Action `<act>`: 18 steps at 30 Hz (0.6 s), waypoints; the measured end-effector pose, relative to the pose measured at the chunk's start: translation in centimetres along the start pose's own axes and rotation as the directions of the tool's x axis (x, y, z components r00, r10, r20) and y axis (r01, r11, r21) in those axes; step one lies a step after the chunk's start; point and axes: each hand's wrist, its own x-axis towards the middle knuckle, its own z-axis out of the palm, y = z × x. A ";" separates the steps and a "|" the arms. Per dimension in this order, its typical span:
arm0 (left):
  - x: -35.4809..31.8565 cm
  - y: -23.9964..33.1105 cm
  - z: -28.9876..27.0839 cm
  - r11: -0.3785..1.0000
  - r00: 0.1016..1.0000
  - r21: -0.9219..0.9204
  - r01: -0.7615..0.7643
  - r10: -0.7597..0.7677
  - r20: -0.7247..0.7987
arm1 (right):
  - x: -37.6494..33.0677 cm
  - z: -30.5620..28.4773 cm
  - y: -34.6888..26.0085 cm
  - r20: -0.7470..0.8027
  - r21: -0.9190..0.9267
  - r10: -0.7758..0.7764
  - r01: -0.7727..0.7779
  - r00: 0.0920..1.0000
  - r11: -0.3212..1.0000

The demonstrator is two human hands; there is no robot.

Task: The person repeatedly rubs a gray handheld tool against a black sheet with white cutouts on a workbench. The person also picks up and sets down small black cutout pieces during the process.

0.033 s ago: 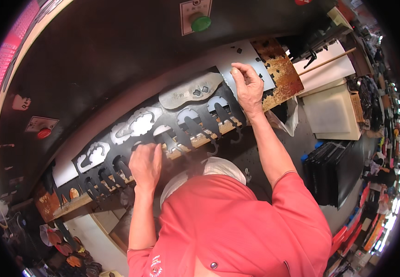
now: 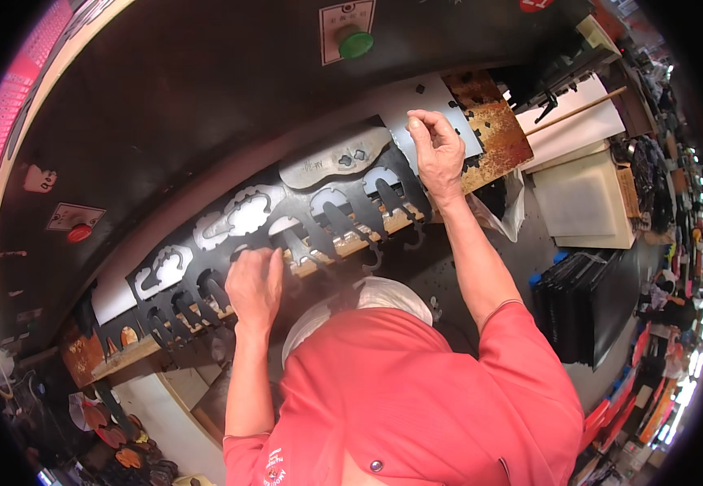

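Note:
A black sheet (image 2: 282,198) with curved cut-outs lies across the bench, its near edge cut into hooked strips. My left hand (image 2: 254,283) is at that near edge, fingers curled down; what its fingertips hold, if anything, is hidden. Beyond the sheet's right end, my right hand (image 2: 439,154) is raised with thumb and forefinger brought together; nothing I can name shows between them. Left of it, a long grey plate (image 2: 331,160) with a rounded, wavy outline rests on the sheet, bearing two small dark pieces.
Overhead hangs a wide dark machine front (image 2: 205,89) with a green button (image 2: 355,44) and a red button (image 2: 79,232). Small black scraps dot a white board (image 2: 473,144) and the worn brown bench surface (image 2: 501,121). At right stands a stack of black sheets (image 2: 574,304).

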 end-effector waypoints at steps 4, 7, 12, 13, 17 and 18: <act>-0.2 -0.1 0.4 0.999 0.999 0.039 0.018 -0.017 -0.040 | 0.5 -0.3 -3.7 0.052 -0.020 -0.168 0.169 0.984 0.985; -0.3 0.1 0.4 0.998 0.997 0.023 0.054 -0.053 -0.061 | 1.2 0.7 -7.1 0.085 0.022 -0.311 0.310 0.947 0.950; -0.5 0.6 0.5 0.993 0.987 0.002 0.119 -0.118 -0.107 | 2.5 1.7 -9.1 0.160 -0.085 -0.570 0.587 0.806 0.805; -0.5 0.6 0.6 0.987 0.982 0.004 0.161 -0.160 -0.105 | 2.0 1.0 -8.7 0.193 -0.071 -0.519 0.539 0.833 0.839; -0.4 0.3 0.8 0.973 0.971 0.022 0.229 -0.226 -0.078 | -2.3 -2.6 -4.6 0.176 -0.143 -0.359 0.385 0.917 0.912; -0.4 0.3 0.8 0.974 0.973 0.045 0.221 -0.217 -0.083 | -3.2 -3.2 -3.3 0.138 -0.188 -0.316 0.338 0.939 0.922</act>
